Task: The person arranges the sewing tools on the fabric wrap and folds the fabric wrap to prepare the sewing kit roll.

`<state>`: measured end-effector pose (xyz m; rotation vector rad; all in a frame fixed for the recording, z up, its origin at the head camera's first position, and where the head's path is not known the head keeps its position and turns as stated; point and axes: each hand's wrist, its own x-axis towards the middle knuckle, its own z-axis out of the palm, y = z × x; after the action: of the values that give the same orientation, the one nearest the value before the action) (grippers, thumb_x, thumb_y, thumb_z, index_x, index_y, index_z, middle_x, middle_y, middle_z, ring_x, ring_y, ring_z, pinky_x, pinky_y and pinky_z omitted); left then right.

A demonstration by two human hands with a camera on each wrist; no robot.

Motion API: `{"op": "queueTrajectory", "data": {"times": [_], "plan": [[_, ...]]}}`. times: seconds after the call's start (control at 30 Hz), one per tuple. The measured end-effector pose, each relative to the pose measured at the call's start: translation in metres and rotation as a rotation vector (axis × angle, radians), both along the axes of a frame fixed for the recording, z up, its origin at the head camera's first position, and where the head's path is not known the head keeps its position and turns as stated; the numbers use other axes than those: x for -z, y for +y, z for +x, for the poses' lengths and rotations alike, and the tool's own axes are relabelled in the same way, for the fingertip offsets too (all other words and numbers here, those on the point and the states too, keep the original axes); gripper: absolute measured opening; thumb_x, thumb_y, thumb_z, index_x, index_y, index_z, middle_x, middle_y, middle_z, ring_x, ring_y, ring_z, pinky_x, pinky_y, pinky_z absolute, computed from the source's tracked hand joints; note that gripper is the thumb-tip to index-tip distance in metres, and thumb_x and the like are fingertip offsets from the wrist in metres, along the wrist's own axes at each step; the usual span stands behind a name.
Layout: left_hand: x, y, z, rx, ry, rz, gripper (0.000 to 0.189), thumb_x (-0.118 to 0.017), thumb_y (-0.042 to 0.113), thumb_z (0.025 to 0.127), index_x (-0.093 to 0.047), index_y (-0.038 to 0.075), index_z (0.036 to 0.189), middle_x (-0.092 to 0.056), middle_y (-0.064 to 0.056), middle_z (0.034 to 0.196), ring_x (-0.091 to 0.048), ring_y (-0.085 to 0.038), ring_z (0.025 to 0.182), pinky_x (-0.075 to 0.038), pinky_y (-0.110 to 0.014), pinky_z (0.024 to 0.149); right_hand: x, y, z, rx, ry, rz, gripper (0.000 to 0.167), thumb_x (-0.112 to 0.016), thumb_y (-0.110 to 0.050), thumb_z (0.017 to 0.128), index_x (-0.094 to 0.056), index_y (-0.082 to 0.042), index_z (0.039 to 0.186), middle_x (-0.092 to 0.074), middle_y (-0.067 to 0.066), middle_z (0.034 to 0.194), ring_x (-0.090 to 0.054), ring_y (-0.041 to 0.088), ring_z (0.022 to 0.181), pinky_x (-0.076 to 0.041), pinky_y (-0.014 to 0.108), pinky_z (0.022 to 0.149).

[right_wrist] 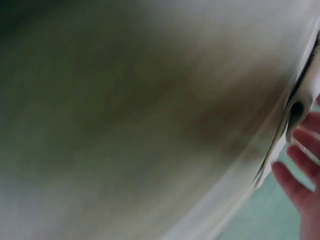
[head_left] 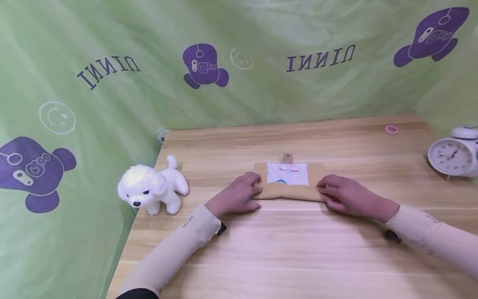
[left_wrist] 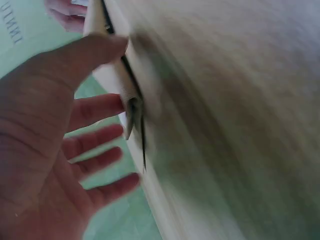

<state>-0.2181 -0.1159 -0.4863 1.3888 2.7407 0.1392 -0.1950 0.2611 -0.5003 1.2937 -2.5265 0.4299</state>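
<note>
A tan cloth pouch (head_left: 287, 192) lies folded on the table, with a white lining (head_left: 272, 172) showing in the middle. Pink hair clips (head_left: 294, 169) and part of a teal ring (head_left: 281, 181) lie on the lining. A small tab with a snap (head_left: 287, 157) sticks out at the far edge. At the pouch's left end, my left hand (head_left: 240, 193) touches the folded layer, its fingers fairly straight and spread in the left wrist view. My right hand (head_left: 351, 195) touches the right end with extended fingers; its thumb is hidden in the right wrist view.
A white plush dog (head_left: 173, 182) stands on the left of the wooden table (head_left: 291, 257). At the right edge is a white alarm clock (head_left: 452, 155), and a pink ring (head_left: 391, 130) lies toward the back right. Green printed cloth (head_left: 261, 95) hangs behind.
</note>
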Motion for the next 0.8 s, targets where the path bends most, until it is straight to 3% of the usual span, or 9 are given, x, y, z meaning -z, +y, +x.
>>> {"op": "queueTrajectory", "data": {"times": [0.13,0.27,0.4,0.53,0.67,0.8], "plan": [[-0.002,0.001,-0.001,0.081,0.078,-0.049,0.033,-0.064,0.031,0.094,-0.071,0.008,0.116,-0.061,-0.004,0.129,-0.053,-0.021,0.123,-0.049,-0.037,0.103,-0.002,0.002,0.000,-0.071,0.003,0.080,0.047,-0.082,-0.024,0.077,-0.069,-0.003,0.117,-0.071,0.005,0.108,-0.068,0.018,0.099,-0.059,0.039,0.083],[-0.001,0.002,-0.002,0.085,0.083,-0.069,0.034,-0.064,0.025,0.095,-0.067,0.008,0.124,-0.065,-0.001,0.121,-0.059,-0.016,0.114,-0.051,-0.029,0.100,-0.004,-0.002,0.002,-0.091,0.015,0.130,0.049,-0.079,-0.018,0.079,-0.066,-0.005,0.125,-0.071,0.004,0.107,-0.068,0.018,0.098,-0.060,0.038,0.081],[-0.001,0.005,-0.002,0.102,0.104,-0.069,0.042,-0.065,0.022,0.094,-0.061,0.011,0.135,-0.063,-0.001,0.110,-0.057,-0.016,0.100,-0.053,-0.027,0.089,-0.007,-0.005,0.004,-0.081,0.021,0.154,0.050,-0.077,-0.010,0.077,-0.065,-0.003,0.125,-0.072,0.006,0.108,-0.070,0.021,0.098,-0.060,0.040,0.080],[-0.001,0.009,-0.003,0.124,0.161,-0.094,0.035,-0.059,0.018,0.096,-0.064,0.014,0.130,-0.060,-0.001,0.101,-0.053,-0.018,0.092,-0.052,-0.026,0.080,-0.011,-0.009,0.005,-0.043,-0.015,0.171,0.045,-0.074,-0.006,0.078,-0.067,-0.002,0.122,-0.075,0.008,0.107,-0.073,0.023,0.094,-0.061,0.039,0.077],[0.000,0.010,-0.008,0.100,0.111,-0.080,0.033,-0.055,0.016,0.099,-0.066,0.012,0.130,-0.066,-0.001,0.103,-0.060,-0.014,0.093,-0.054,-0.023,0.082,-0.018,-0.009,0.000,0.028,-0.099,0.144,0.034,-0.072,-0.004,0.080,-0.072,-0.004,0.115,-0.078,0.010,0.103,-0.076,0.025,0.089,-0.061,0.039,0.074],[-0.001,0.009,-0.016,0.041,-0.021,-0.014,0.033,-0.054,0.014,0.100,-0.065,0.010,0.130,-0.071,-0.003,0.112,-0.067,-0.014,0.102,-0.056,-0.027,0.092,-0.024,-0.008,-0.007,0.111,-0.206,0.095,0.029,-0.068,-0.003,0.084,-0.074,-0.007,0.112,-0.078,0.004,0.097,-0.068,0.008,0.072,-0.058,0.030,0.066]]}}
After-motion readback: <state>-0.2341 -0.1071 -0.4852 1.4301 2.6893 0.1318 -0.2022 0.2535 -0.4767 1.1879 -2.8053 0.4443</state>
